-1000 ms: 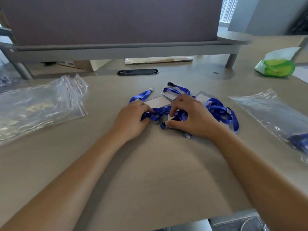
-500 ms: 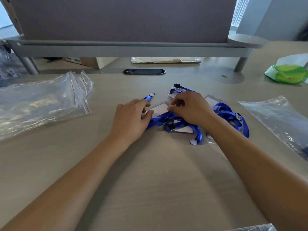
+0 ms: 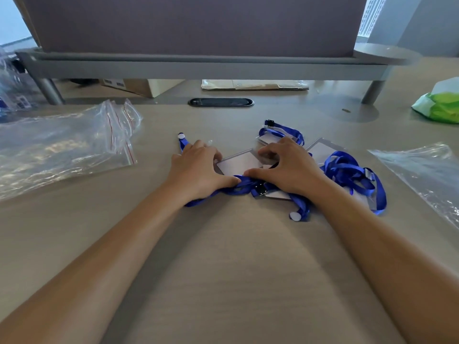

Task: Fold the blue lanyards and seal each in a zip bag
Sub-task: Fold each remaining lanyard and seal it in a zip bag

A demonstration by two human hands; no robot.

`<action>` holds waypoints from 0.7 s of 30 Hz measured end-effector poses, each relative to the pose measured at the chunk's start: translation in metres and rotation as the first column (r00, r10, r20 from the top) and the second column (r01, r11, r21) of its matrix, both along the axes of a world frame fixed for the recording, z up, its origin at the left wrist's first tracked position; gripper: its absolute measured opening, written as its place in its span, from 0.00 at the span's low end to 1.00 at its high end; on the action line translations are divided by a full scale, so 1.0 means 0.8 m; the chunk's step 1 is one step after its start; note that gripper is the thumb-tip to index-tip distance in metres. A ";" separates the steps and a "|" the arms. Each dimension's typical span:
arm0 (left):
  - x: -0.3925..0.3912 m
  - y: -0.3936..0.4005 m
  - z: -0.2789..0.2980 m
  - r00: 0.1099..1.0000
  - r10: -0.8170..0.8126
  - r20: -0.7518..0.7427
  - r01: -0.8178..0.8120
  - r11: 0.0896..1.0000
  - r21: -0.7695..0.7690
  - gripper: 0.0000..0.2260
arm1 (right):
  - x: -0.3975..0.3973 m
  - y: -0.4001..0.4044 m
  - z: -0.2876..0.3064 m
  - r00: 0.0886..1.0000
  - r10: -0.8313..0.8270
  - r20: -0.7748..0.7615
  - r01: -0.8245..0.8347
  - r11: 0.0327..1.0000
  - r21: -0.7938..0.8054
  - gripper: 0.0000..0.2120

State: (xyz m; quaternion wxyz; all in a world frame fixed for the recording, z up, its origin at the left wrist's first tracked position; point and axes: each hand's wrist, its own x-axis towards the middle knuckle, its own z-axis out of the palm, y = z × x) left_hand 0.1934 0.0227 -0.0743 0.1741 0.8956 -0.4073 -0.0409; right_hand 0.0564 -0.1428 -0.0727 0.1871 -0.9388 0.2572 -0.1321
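At the far left edge of the worktop lay a blurred clear bag with something blue inside. Nearer and just right of it, a heap of empty zip bags with red seal lines lay flat, well apart from the hands.

The left hand lay palm down on a blue lanyard strap, its fingers gently bent over the left corner of a clear badge holder and its thumb pressing on the strap; whether the fingers actually gripped anything could not be told. One strap end with a white round tab stuck out just beyond that hand's far side.

The right hand rested on the same badge holder, fingers curled on its far right edge and the thumb stretched left along its near edge, touching the strap close to the left thumb. A black clip sat just below the two thumbs.

Right of that hand, the tangle of blue lanyards with more badge holders lay on the worktop. Farther right lay another clear zip bag, and at the far right edge a green and white packet.

Along the far side stood a grey divider panel with a dark oval cable slot before it.
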 end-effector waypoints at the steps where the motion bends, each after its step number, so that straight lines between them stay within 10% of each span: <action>1: 0.002 0.000 0.001 1.000 -0.002 -0.022 0.001 1.000 -0.007 0.30 | 0.000 0.000 -0.001 1.000 0.003 -0.008 -0.003 1.000 -0.002 0.33; 21: 0.013 0.000 0.018 0.983 -0.099 -0.152 0.113 0.990 0.087 0.32 | 0.015 -0.019 0.007 0.971 0.155 -0.181 -0.133 0.983 0.127 0.38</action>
